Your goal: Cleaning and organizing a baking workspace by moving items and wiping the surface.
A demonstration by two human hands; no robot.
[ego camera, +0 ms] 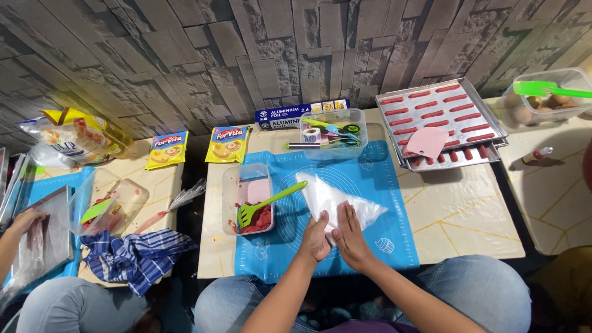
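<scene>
Two hands were flat on a clear plastic piping bag [336,200], which lay on the blue silicone mat [382,185] at the middle of the low table. Bag was thin, glossy and crinkled, roughly triangular, wide end toward the wall and narrow end under the palms. Left hand [316,237] was loosely curled, fingers pressing the bag's near edge; right hand [351,233] was spread flat, fingers straight, palm down on the film. Hands were just beside each other, thumbs near touching.

Mat was smooth and matte, printed with white concentric rings and small cupcake outlines. On its left edge stood a clear rectangular plastic tub [248,197] holding lumpy red paste, with a green slotted spatula [266,205] leaning in it, handle pointing toward the bag. Behind the mat sat a clear box of small tools [333,132] and a long blue foil carton [290,117]. To the right, stacked metal trays [447,120] carried rows of short red piped strips, with a pink flat scraper [427,142] lying on top. Far right, a clear tub of brown eggs [546,98] had a green spatula across it.

Left table held a crumpled blue checked cloth [135,256] and two yellow sachets [197,147]. Another person's hand [28,219] rested on a steel tray [52,231] at the far left.
</scene>
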